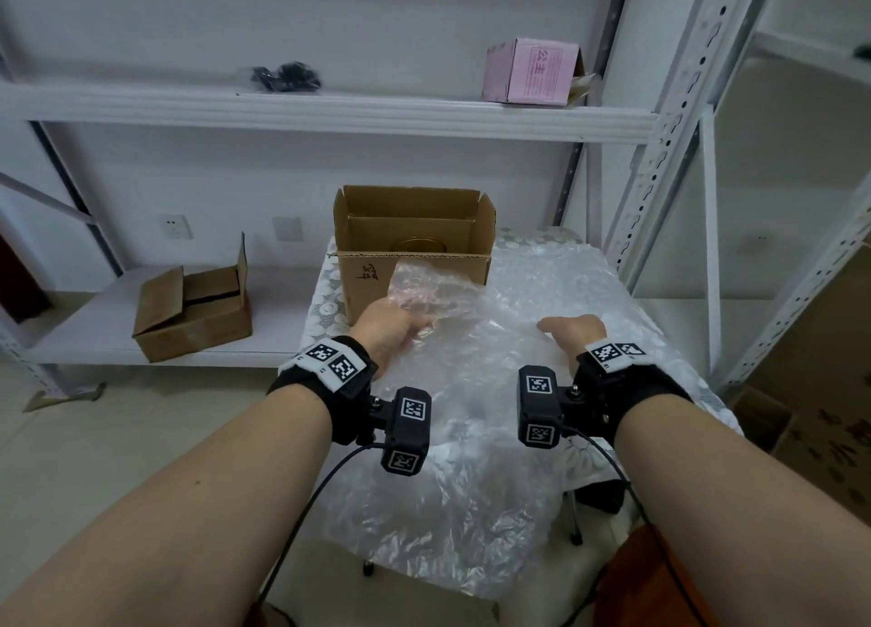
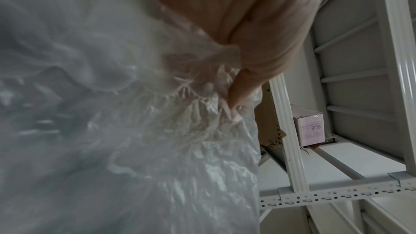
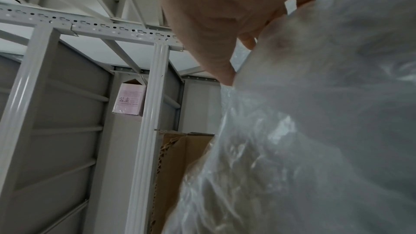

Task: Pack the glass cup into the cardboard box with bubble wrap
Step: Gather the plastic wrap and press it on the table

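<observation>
The glass cup [image 1: 417, 244] sits inside the cardboard box [image 1: 414, 268], just beyond the left hand [image 1: 386, 332], whose grip pinches the bubble wrap [image 1: 471, 391]. The right hand [image 1: 572, 332] lies under the sheet (grip unclear). Slippery film could snag a flap and tip it.

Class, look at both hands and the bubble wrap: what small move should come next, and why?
Probably lift the gathered bubble wrap toward the open cardboard box. The left hand already grips a bunched edge beside the box, the right hand rests on the sheet, and something round, perhaps the cup, sits inside.
</observation>
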`<state>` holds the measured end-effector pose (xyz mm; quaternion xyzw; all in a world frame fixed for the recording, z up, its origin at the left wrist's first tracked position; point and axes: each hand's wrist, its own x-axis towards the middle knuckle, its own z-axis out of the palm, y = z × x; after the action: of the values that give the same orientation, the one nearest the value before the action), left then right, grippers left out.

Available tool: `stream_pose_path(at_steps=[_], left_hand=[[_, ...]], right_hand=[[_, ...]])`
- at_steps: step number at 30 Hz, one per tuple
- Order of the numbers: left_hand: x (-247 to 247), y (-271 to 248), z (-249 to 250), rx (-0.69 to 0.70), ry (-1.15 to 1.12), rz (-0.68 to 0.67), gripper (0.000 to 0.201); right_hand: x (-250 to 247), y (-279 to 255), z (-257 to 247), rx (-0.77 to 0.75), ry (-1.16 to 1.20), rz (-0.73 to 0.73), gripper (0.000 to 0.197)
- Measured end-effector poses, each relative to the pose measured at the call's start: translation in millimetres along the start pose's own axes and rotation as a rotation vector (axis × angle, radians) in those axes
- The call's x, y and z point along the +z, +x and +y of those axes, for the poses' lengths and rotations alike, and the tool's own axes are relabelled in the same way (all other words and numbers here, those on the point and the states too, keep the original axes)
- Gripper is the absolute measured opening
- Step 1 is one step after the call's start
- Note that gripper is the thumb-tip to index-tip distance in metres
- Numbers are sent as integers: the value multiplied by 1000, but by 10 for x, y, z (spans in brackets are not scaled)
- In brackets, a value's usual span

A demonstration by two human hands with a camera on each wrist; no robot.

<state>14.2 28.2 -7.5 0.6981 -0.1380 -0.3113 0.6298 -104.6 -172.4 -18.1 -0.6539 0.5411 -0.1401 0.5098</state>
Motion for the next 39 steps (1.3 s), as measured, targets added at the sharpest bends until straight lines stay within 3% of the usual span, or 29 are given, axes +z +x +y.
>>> stream_pose_path(at_steps=[3, 6, 11, 13, 16, 21, 23, 28, 30, 32, 33, 36, 39], left_hand=[[-64, -25, 30, -15, -76, 27, 39], [-159, -20, 27, -34, -177, 18, 43], [-285, -18, -4, -65, -145, -15, 44], [-314, 0, -36, -24, -87, 85, 44], [-395, 63, -101, 48, 35, 296, 30], [-593, 213, -257, -63, 79, 451, 33], [-633, 262, -305, -78, 154, 447, 24], [-721, 290, -337, -62, 129, 475, 21], [-726, 289, -349, -72, 75, 487, 16], [-714, 299, -365, -60, 83, 491, 16], [-711, 303, -369, -44, 97, 498, 16], [-721, 319, -358, -29, 156, 525, 13], [-712, 275, -260, -5, 307, 616, 25]], right_hand=[[34, 40, 34, 1, 87, -86, 55], [93, 223, 107, 23, 128, -171, 77], [41, -74, -15, -34, 187, -231, 46], [88, -83, -54, -71, 193, -168, 55], [174, -76, -123, -168, 276, -42, 74], [236, -29, -200, -329, 264, 239, 38], [244, -36, -217, -355, 245, 230, 33], [244, -50, -168, -150, 29, -24, 80], [220, -55, -111, -54, -12, -203, 71], [218, -99, -61, -54, -63, -298, 35], [234, -102, -78, -38, -23, -266, 17], [327, -78, -178, -81, 258, -6, 19], [397, -64, -189, -30, 487, -63, 30]])
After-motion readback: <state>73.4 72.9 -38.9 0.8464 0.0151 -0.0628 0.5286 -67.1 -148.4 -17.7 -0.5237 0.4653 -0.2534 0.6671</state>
